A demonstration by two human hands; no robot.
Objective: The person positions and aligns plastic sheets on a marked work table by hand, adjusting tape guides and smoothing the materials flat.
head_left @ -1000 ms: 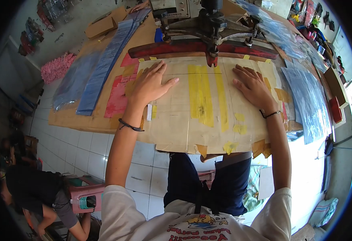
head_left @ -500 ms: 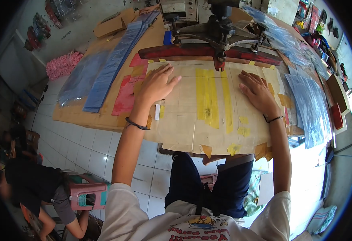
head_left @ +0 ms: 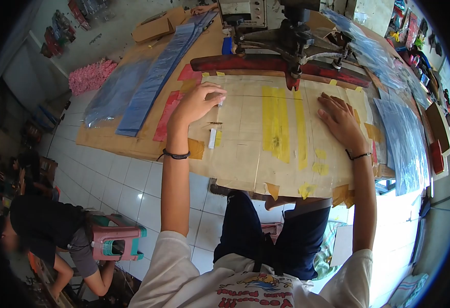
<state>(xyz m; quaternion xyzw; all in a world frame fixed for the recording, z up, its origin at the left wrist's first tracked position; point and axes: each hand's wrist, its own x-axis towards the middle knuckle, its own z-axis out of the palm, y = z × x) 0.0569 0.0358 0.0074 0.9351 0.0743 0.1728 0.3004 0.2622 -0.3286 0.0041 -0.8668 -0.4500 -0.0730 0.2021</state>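
A tan board (head_left: 240,161) with ruled lines, yellow tape strips (head_left: 275,126) and a clear, glossy surface lies in front of me. My left hand (head_left: 197,104) is raised at its left side, fingers curled in together. A small whitish piece shows at the fingertips; whether I grip it or it lies on the board is unclear. My right hand (head_left: 341,119) rests flat on the board's right side, fingers stretched out. A short white strip (head_left: 212,138) sits on the board below my left hand. Just beyond the board hangs a red-edged press bar (head_left: 245,63).
Blue clear plastic sheets lie left (head_left: 150,84) and right (head_left: 402,138) on the table. Above the bar is the machine's metal frame (head_left: 286,43). An open cardboard box (head_left: 158,25) stands at the back left. A co-worker (head_left: 55,231) bends beside a pink stool (head_left: 114,244) at lower left.
My left hand has gone from lying flat with fingers spread to a raised, curled shape. My right hand remains flat on the board. The whole view has shifted slightly.
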